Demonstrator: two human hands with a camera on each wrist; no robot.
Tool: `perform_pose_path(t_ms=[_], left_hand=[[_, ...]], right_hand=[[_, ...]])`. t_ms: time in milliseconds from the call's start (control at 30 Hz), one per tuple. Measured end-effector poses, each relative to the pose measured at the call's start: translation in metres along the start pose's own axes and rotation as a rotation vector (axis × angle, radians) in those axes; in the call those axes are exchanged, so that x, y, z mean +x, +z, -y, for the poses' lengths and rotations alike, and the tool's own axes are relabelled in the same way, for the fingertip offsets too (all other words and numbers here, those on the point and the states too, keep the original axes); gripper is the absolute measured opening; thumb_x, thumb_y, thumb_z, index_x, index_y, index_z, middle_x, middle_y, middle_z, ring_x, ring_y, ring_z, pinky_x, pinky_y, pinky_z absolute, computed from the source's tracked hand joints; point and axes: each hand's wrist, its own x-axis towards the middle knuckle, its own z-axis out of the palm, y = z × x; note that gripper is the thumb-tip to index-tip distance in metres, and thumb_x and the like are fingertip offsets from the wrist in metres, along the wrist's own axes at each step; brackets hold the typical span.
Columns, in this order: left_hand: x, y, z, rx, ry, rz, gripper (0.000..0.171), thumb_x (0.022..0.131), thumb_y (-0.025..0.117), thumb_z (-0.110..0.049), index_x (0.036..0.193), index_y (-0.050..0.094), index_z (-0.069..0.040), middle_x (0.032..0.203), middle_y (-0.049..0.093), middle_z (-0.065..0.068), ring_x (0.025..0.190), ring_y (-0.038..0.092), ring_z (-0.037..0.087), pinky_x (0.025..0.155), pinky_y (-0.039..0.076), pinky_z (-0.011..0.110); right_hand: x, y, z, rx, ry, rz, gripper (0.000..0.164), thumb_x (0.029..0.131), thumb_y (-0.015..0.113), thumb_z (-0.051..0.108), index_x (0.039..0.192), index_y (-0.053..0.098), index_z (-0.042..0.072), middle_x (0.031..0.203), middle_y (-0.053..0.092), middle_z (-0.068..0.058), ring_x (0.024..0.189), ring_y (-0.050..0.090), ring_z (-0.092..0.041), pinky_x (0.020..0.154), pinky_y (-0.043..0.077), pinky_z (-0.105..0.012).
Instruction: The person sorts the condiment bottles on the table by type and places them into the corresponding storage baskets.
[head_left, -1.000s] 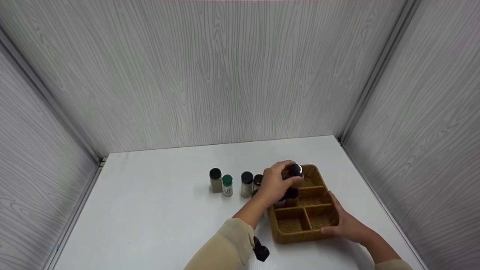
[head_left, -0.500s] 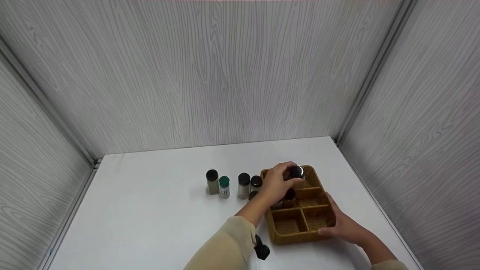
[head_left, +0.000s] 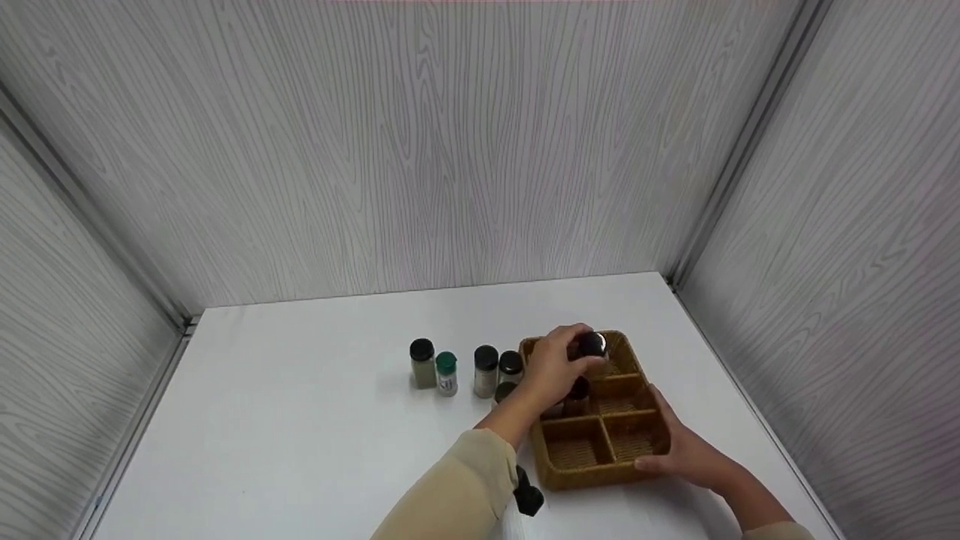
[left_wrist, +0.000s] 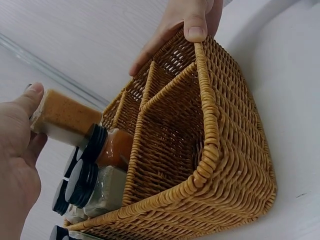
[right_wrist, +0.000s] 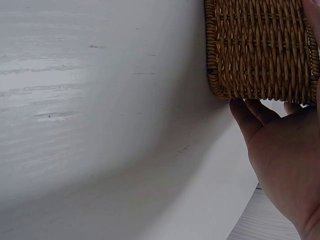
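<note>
My left hand (head_left: 553, 371) holds a spice jar (left_wrist: 66, 116) with brownish-orange powder between thumb and fingers. Its black lid shows in the head view, over the far part of the wicker basket (head_left: 592, 478). The left wrist view has this jar tilted, close to the lids of other jars; whether its base touches the basket is unclear. My right hand (head_left: 694, 454) grips the basket's near right corner, thumb on the rim and fingers along the outer side. Inside the basket stand an orange spice jar (left_wrist: 116, 148) and a pale green one (left_wrist: 106, 191), both black-lidded.
Left of the basket stand a black-lidded jar of greenish spice (head_left: 424, 367), a green-capped shaker (head_left: 447, 379) and several more jars, one being a black-lidded jar (head_left: 486, 375). Dividers split the basket into compartments. Grained panels (head_left: 420, 150) enclose the white table (head_left: 300, 420).
My left hand and its jar have shifted slightly right relative to the basket. My right hand keeps its grip on the corner. The head view has moved a little.
</note>
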Motion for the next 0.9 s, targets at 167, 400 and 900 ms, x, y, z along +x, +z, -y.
perform_pose_path(t_ms=[167,400,900], left_hand=[[0.003,0.007,-0.003,0.029,0.006,0.04,0.049,0.1,0.08,-0.035,0.144,0.067,-0.019,0.146,0.068,0.002,0.134,0.066,0.019,0.109,0.058,0.033],[0.008,0.013,-0.001,0.097,-0.011,0.062,0.044,0.099,0.081,-0.035,0.139,0.07,-0.023,0.142,0.07,0.0,0.128,0.068,0.015,0.105,0.059,0.029],[0.009,0.023,0.008,0.192,-0.086,0.058,0.056,0.1,0.08,-0.037,0.15,0.064,-0.018,0.149,0.068,0.003,0.135,0.067,0.02,0.11,0.058,0.034]], right_hand=[[-0.003,0.0,-0.001,0.018,0.029,0.016,0.138,0.091,0.09,0.033,0.172,-0.022,0.025,0.179,-0.014,-0.03,0.162,-0.001,-0.063,0.126,0.012,-0.084],[-0.001,0.004,-0.004,0.014,0.039,0.012,0.138,0.091,0.09,0.036,0.173,-0.021,0.023,0.179,-0.01,-0.032,0.163,0.003,-0.061,0.127,0.016,-0.082],[-0.001,0.002,0.002,-0.012,0.024,0.006,0.14,0.088,0.092,0.036,0.173,-0.018,0.024,0.179,-0.005,-0.034,0.162,0.009,-0.062,0.126,0.02,-0.082]])
